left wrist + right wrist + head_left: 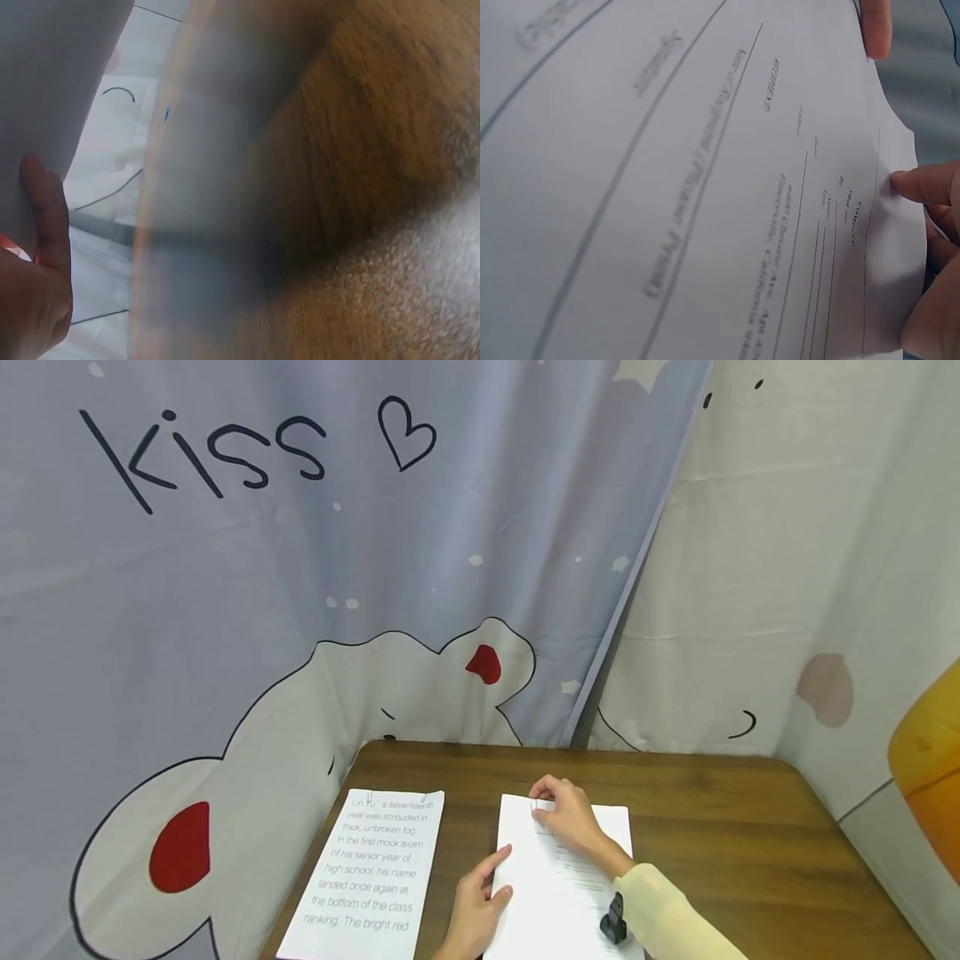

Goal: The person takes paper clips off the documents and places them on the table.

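Note:
A stack of printed sheets (551, 902) is in front of me. In the head view, my left hand (477, 906) holds its left edge. The left wrist view shows a finger of that hand (45, 277) against a sheet's plain side. My right hand (570, 814) pinches the stack's top edge, beside a thin paper clip (534, 805). In the right wrist view, a digit of my right hand (934, 247) lies on the printed side, with other fingers partly hidden behind the edge. A left-hand fingertip (877, 34) shows on the sheet's other edge.
Another large-print page (367, 877) lies at the left of the wooden table (712, 827), with two clips (423, 797) at its top. A patterned curtain (337, 568) hangs behind the table. A small black device (613, 922) is on my right wrist.

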The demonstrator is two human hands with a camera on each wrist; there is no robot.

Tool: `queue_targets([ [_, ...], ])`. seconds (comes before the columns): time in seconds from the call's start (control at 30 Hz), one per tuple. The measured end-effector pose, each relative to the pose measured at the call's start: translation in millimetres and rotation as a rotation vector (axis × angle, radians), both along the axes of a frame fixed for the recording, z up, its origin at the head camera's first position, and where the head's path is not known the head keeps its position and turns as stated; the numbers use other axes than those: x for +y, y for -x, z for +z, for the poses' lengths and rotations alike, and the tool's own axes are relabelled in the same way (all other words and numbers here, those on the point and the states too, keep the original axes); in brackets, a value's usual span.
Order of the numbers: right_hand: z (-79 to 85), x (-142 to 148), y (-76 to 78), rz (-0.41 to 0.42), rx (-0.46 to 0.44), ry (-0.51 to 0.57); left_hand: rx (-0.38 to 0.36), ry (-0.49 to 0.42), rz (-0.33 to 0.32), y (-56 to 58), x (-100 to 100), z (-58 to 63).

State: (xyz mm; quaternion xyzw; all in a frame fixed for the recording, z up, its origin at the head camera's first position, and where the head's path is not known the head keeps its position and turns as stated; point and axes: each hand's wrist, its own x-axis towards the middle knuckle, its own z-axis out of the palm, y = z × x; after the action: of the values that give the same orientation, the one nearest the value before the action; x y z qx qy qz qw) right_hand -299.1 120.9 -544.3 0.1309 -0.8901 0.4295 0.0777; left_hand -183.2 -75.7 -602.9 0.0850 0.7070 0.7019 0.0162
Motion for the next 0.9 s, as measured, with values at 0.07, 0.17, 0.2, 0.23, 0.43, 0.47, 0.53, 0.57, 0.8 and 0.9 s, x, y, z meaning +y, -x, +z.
queue_targets([
  [0.07,-0.7,0,-0.8,0.001,0.001,-0.002,-0.003,0.000,0.001,-0.5,0,-0.7],
  [0.17,-1.9,1,-1.4,-0.017,-0.005,0.017,0.010,-0.006,0.003,-1.2,1,-1.2],
  [0.2,-2.0,1,-1.6,-0.025,-0.002,0.025,0.010,-0.009,0.003,-1.4,1,-0.8],
  [0.23,-2.2,1,-1.7,-0.031,0.001,0.035,0.012,-0.009,0.005,-1.4,2,-0.8],
  [0.43,-1.4,3,-2.0,-0.038,0.010,0.093,0.006,-0.012,0.014,-1.8,5,1.3],
  [0.47,-1.3,3,-1.6,-0.043,0.010,0.103,0.001,-0.013,0.011,-1.9,6,1.9],
  [0.53,-1.4,5,-0.9,-0.052,0.010,0.118,-0.006,-0.017,0.003,-2.2,8,2.5],
  [0.57,-1.4,6,-0.6,-0.055,0.009,0.124,-0.012,-0.021,-0.002,-2.5,9,2.9],
  [0.8,0.5,14,0.5,-0.041,-0.035,0.118,-0.009,-0.038,-0.017,-3.1,13,5.4],
  [0.9,3.1,17,0.3,-0.032,-0.050,0.126,0.004,-0.038,-0.019,-2.5,15,6.6],
])
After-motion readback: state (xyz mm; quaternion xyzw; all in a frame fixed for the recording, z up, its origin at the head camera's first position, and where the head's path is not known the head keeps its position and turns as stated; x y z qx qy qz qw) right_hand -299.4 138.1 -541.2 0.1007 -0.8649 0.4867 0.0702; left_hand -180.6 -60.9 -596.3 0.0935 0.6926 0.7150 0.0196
